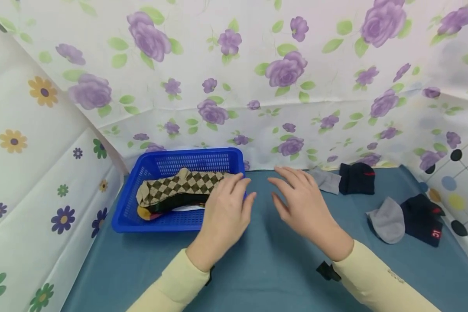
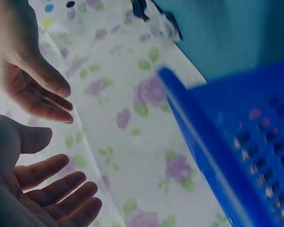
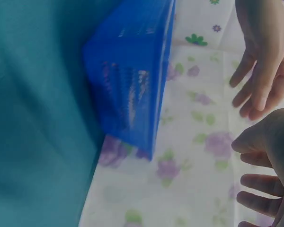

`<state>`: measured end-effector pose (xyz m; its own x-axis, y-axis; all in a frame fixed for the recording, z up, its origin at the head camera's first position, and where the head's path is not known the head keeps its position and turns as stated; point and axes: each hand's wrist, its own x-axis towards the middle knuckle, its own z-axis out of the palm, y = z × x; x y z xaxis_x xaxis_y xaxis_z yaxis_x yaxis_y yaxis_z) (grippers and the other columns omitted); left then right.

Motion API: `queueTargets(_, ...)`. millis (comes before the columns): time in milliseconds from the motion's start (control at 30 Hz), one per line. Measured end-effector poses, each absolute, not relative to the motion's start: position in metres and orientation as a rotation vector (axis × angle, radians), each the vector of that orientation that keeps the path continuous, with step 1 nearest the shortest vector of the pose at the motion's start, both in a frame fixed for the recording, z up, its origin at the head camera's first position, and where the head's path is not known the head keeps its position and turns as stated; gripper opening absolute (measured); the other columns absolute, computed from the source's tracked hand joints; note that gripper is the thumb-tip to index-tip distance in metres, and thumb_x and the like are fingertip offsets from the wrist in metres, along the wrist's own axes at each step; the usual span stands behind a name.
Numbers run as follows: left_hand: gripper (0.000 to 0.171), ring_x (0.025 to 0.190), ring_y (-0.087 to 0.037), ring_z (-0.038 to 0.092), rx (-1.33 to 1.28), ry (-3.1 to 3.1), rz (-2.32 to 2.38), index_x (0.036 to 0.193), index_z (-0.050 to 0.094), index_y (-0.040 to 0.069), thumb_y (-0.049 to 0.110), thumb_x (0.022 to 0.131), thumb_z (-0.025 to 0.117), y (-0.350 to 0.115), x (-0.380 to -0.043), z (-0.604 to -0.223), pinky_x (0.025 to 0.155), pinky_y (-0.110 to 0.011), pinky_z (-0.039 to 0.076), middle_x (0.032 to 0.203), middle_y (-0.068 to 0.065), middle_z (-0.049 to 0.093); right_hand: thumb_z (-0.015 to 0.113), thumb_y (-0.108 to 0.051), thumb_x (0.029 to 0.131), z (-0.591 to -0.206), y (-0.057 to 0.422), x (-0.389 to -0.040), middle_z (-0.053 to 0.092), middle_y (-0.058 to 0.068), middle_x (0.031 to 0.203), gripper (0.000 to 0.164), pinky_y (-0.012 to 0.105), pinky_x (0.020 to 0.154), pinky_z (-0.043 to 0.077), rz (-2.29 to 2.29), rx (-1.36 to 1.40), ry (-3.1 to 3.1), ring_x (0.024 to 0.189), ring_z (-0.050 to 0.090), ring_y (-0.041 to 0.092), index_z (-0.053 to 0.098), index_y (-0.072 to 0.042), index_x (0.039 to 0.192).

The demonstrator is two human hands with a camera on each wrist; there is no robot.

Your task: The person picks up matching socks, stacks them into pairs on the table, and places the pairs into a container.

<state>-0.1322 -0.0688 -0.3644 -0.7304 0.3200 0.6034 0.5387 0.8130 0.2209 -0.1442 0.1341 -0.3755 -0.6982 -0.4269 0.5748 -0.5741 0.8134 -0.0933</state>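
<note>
A blue plastic basket (image 1: 118,223) stands at the left of the table, holding several socks; a checkered brown-and-beige sock (image 1: 183,185) lies on top. My left hand (image 1: 228,212) hovers at the basket's right end, overlapping it in the head view, its fingers relaxed and holding nothing. To its right, my right hand (image 1: 306,208) is raised over the table with fingers loosely spread, also holding nothing. In the left wrist view both hands face each other beside the basket wall (image 2: 213,151). The right wrist view shows the basket's end (image 3: 125,90) beyond the fingers.
At the back right lie a grey sock piece (image 1: 326,180) and a folded dark navy sock (image 1: 356,178). Nearer the right edge are another grey one (image 1: 388,221) and a navy one (image 1: 422,219) with red marks. Flowered sheets (image 1: 253,78) wall the blue-green tabletop (image 1: 253,277).
</note>
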Motion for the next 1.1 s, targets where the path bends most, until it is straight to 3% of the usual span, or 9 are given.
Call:
queueTargets(467,0.04,0.127,-0.025,0.048,-0.817,-2.723,-0.465,0.127,0.054,0.01,0.033,0.094,0.054,-0.025,-0.099,-0.409,0.102,-0.038,0.043,0.133,-0.011,0.052,0.072,-0.024,0.079,-0.436,0.18,-0.124,0.06,0.013,0.124,0.035,0.051,0.085,0.047,0.33,0.552,-2.65,0.112,0.056,0.031,0.066,-0.012,0.112)
queueTargets(700,0.042,0.126,-0.03,0.049,-0.802,-2.843,-0.362,0.122,0.057,0.01,0.036,0.09,0.06,-0.023,-0.098,-0.434,0.101,-0.043,0.043,0.132,-0.014,0.053,0.072,-0.026,0.08,-0.459,0.183,-0.12,0.061,0.012,0.122,0.035,0.05,0.086,0.048,0.281,0.522,-2.763,0.112,0.057,0.029,0.066,-0.012,0.111)
queueTargets(900,0.04,0.126,-0.029,0.048,-0.791,-2.969,-0.309,0.119,0.059,0.011,0.039,0.091,0.058,-0.024,-0.098,-0.445,0.1,-0.045,0.044,0.133,-0.014,0.052,0.073,-0.03,0.079,-0.466,0.185,-0.128,0.059,0.015,0.126,0.038,0.054,0.087,0.046,0.204,0.523,-2.901,0.115,0.055,0.033,0.066,-0.01,0.111)
queueTargets(1100,0.04,0.126,-0.029,0.048,-0.778,-2.973,-0.3,0.118,0.06,0.011,0.04,0.09,0.059,-0.025,-0.099,-0.453,0.096,-0.045,0.047,0.134,-0.014,0.051,0.072,-0.031,0.08,-0.458,0.195,-0.161,0.046,0.02,0.138,0.048,0.061,0.092,0.04,0.246,0.44,-2.976,0.127,0.043,0.04,0.061,-0.008,0.121)
